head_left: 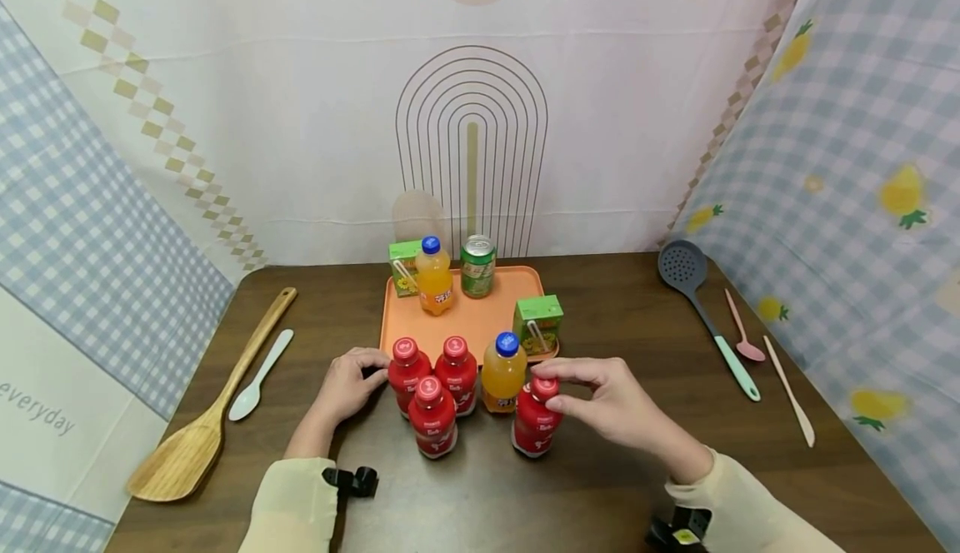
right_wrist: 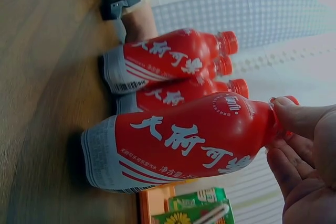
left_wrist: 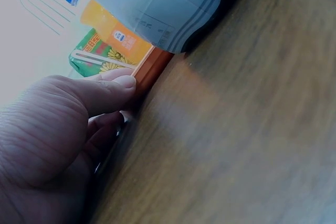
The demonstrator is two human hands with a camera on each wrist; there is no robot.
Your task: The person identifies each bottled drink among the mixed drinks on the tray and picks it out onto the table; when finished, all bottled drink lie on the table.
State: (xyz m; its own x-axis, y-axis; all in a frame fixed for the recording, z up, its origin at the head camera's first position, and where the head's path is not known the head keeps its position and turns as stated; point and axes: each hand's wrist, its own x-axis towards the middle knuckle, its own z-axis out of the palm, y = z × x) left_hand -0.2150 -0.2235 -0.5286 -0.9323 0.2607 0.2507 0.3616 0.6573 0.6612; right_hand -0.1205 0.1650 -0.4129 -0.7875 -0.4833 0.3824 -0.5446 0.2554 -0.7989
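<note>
My right hand (head_left: 609,396) pinches the red cap of a red cola bottle (head_left: 536,420) that stands upright on the table; the right wrist view shows thumb and fingers about its neck. My left hand (left_wrist: 58,124) grips the edge of the orange tray (left_wrist: 152,69), thumb on the rim. Close beside that hand stand three more red cola bottles (head_left: 433,421), in front of the tray. An orange soda bottle (head_left: 502,376) with a blue cap is between them and the held bottle.
On the tray are another orange soda bottle (head_left: 434,280), a green can (head_left: 477,270) and two green juice boxes (head_left: 537,324). A wooden spatula (head_left: 187,445) and white spoon (head_left: 258,378) lie left; a skimmer (head_left: 684,268), pink spoon (head_left: 748,350) and pale knife (head_left: 791,395) lie right.
</note>
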